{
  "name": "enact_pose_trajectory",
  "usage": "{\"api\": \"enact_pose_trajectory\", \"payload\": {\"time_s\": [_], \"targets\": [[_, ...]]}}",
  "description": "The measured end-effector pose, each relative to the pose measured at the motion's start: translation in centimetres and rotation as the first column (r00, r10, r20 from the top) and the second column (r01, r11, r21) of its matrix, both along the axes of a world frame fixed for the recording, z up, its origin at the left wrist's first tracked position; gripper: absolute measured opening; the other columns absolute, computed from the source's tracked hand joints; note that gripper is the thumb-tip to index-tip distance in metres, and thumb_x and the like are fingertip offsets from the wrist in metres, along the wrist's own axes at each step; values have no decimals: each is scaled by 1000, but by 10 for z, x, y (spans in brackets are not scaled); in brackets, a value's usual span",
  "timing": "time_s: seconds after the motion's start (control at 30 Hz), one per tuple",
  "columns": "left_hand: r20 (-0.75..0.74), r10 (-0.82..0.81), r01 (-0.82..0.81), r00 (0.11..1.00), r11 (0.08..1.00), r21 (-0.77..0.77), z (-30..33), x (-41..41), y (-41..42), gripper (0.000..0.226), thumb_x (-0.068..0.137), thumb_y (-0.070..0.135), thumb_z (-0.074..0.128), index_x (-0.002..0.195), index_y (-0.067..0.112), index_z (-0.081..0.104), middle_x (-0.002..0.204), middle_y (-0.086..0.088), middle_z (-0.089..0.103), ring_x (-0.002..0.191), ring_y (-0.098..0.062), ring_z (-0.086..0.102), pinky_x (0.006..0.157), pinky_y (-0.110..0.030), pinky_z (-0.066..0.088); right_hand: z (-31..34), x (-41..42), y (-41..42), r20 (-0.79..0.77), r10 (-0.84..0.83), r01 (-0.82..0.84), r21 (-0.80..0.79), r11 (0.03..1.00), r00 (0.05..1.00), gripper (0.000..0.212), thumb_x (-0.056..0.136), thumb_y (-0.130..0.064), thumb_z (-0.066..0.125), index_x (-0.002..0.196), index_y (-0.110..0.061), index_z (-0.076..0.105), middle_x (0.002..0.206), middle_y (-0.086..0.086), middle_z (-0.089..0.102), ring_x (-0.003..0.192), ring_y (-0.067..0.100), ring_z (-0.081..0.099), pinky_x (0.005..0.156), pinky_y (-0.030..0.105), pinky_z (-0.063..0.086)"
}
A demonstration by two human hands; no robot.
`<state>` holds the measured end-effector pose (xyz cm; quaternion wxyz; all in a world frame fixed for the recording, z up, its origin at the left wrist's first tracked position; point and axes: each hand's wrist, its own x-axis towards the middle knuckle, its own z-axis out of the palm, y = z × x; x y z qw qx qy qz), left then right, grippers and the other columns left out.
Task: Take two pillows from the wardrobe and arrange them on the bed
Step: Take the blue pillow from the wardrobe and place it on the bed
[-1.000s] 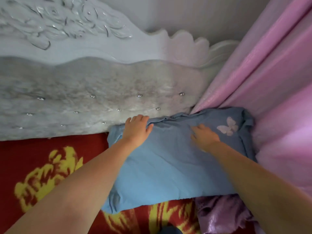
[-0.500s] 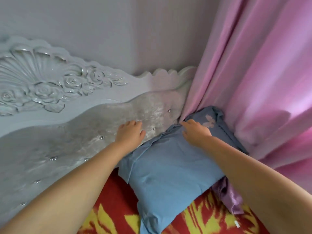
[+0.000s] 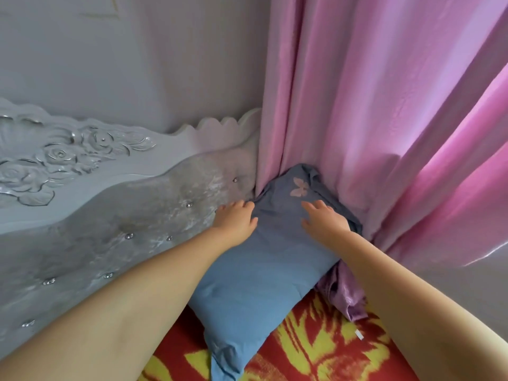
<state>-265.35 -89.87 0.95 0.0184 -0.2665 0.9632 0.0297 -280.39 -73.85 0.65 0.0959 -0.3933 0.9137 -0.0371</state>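
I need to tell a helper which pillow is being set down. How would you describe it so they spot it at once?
Find the corner where the carved white headboard meets the pink curtain. Wedged there on the red-and-yellow bedspread lies the blue pillow, with the left hand and right hand on it. A pale pink butterfly near its far end marks it out.

Both bare arms reach forward; the left hand (image 3: 235,220) and right hand (image 3: 324,221) lie flat, fingers relaxed, side by side.
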Motion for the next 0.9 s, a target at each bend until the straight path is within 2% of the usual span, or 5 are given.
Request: {"api": "enact_pose_trajectory", "payload": {"time_s": [0.23,0.43,0.57,0.73,0.9], "targets": [[-86,89,-84,992,995,57,-10,-34,91,43,95,37,43,131,14,45,130,-11,54,121,-31,49,97,-41,37,22,-24,53,-56,210,-206,78,975,976,48,98,-33,40,144,-22,30,141,9,38,125,31,42,85,43,47],[-183,273,-257,945,961,104,10,-15,82,41,96,37,41,129,15,46,129,-11,55,119,-32,52,98,-41,38,52,-36,55,-84,271,-251,195,948,959,53,99,-26,37,149,-26,19,145,5,34,127,30,42,92,43,46],[-201,338,-324,920,941,100,9,42,63,39,95,36,42,126,14,47,126,-12,57,118,-32,52,97,-42,39,43,18,18,-82,357,-335,200,921,931,43,98,-25,38,140,-20,32,144,9,35,126,31,43,92,44,46],[-125,343,-336,931,939,68,-14,151,29,41,95,38,42,128,14,47,126,-13,56,118,-32,52,97,-43,39,17,121,-27,-53,354,-342,156,927,934,46,97,-22,37,143,-21,33,143,9,38,127,32,44,93,45,44],[-240,280,-291,930,957,-11,-2,222,-21,38,94,35,44,126,14,50,123,-12,59,115,-33,53,92,-43,42,16,185,-48,-57,280,-266,176,948,958,51,96,-22,38,146,-22,28,145,9,37,127,31,45,90,43,44]]}}
